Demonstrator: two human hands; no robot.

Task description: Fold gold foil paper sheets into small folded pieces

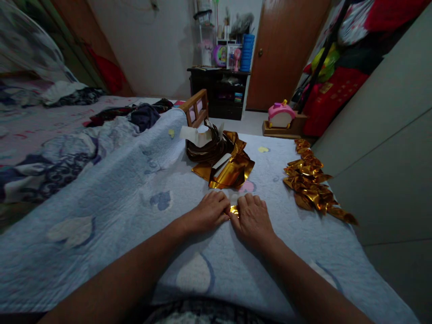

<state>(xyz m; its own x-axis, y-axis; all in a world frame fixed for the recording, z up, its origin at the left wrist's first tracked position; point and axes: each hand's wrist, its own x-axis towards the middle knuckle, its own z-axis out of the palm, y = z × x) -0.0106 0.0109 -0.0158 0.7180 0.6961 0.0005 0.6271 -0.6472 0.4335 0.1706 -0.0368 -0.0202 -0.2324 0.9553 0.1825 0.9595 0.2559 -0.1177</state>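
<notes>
My left hand (209, 211) and my right hand (252, 217) lie side by side on a pale blue quilt (141, 198), fingers curled down. Between them shows a small piece of gold foil paper (234, 210), pressed against the quilt by both hands and mostly hidden under the fingers. Just beyond my hands lies a loose stack of flat gold foil sheets (227, 171). A row of folded gold foil pieces (310, 182) runs along the quilt's right side, about a hand's width from my right hand.
A dark bundle with white paper (202, 141) sits behind the foil sheets. Clothes (141, 114) lie heaped on the bed to the left. A grey wardrobe wall (388, 148) borders the right. A dark cabinet (219, 92), a wooden door (286, 49) and a pink toy (281, 114) stand beyond.
</notes>
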